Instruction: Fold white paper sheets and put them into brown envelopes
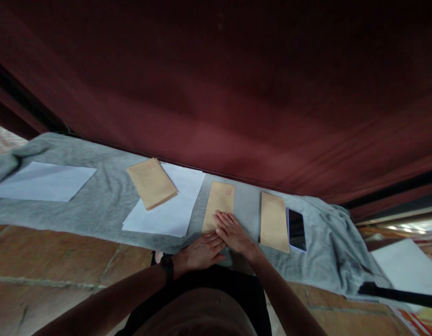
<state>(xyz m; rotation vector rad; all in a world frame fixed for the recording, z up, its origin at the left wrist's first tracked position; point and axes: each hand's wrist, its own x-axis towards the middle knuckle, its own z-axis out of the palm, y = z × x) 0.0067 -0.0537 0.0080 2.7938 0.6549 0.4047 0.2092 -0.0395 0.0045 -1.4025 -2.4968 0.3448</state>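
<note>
A brown paper envelope with a small reddish print lies lengthwise in front of me on the grey cloth. My right hand rests flat on its lower part, fingers stretched out and pointing up to the left. My left hand, below a dark wristband, lies flat at the envelope's near end, its fingertips meeting the right hand. Both hands are open, and they cover the near end of the envelope. To the right lies a second brown envelope or thin stack, with a phone beside it.
A stack of brown envelopes lies skewed on white paper sheets left of my hands. More white paper is at the far left. The grey cloth covers a narrow surface against a dark red fabric wall. Floor tiles show below.
</note>
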